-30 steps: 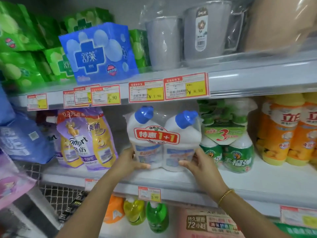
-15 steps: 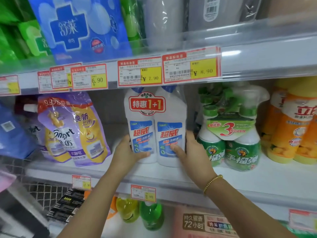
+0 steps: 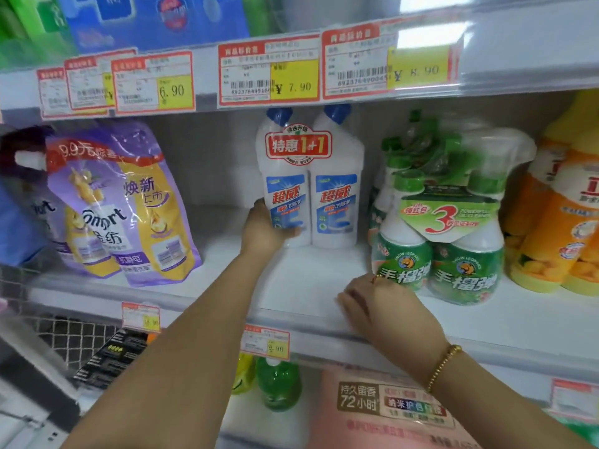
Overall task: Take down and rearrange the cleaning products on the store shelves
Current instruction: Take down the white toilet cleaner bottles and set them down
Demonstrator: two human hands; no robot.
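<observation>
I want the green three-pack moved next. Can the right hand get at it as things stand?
Probably yes. The right hand rests at the front edge of the shelf, holding nothing, close beside the green three-pack; nothing stands between them. The left hand grips the white twin pack.

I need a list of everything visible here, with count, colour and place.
twin pack: one, white with blue caps, middle shelf centre
spray pack: one, green, right of twin pack
orange bottles: several, middle shelf far right
pouches: two, purple and yellow, middle shelf left
price tags: several, red and yellow, shelf edges
blue pack: one, top left
green bottle: one, bottom centre
left hand: grips twin pack
right hand: rests on middle shelf front
</observation>
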